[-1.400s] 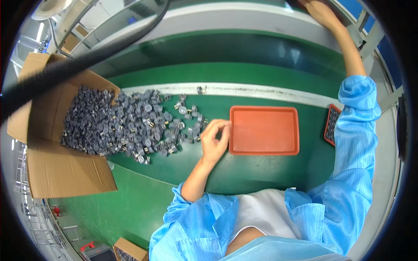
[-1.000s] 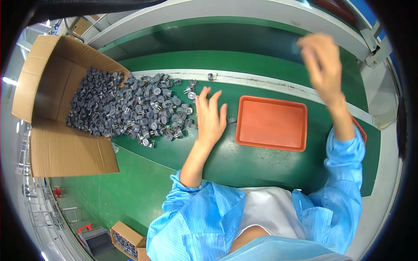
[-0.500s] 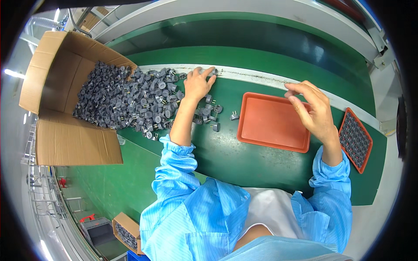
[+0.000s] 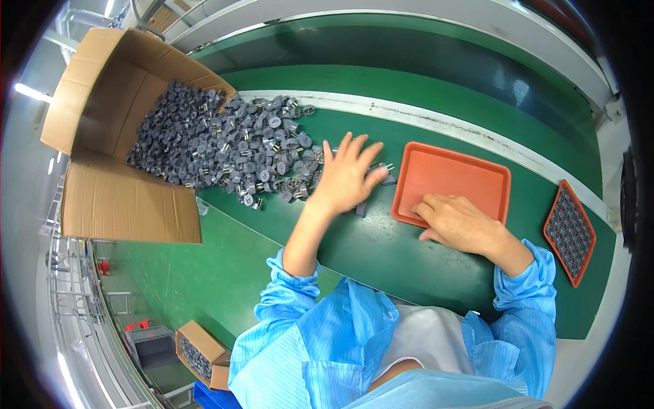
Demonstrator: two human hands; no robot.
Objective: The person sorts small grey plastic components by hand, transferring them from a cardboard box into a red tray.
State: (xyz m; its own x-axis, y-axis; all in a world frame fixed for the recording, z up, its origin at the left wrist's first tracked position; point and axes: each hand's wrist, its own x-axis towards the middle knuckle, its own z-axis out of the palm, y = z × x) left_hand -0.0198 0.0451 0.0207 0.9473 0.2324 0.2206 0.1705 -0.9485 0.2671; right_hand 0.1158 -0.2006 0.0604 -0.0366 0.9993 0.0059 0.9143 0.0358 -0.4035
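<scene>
My left hand (image 4: 349, 176) lies palm down with its fingers spread over a few small grey round plug parts with metal pins; the palm hides some of them. One plug part (image 4: 389, 178) sits between its thumb and the tray. My right hand (image 4: 458, 221) is closed at the near rim of a shallow orange tray (image 4: 453, 170), fingers over the inside and thumb outside. No parts show in the visible part of that tray. Left of my left hand spreads a large heap of the same grey plug parts (image 4: 235, 146).
The heap spills from a tipped cardboard box (image 4: 129, 204) at the left. A second orange tray (image 4: 578, 276), filled with rows of grey parts, lies at the far right. A white strip (image 4: 409, 112) borders the green table (image 4: 381, 252). A smaller box (image 4: 216, 351) stands lower left.
My left hand has come back from the white strip toward me and the orange tray, fingers spreading. My right hand has dropped from above the tray to its near rim. The view has shifted slightly.
</scene>
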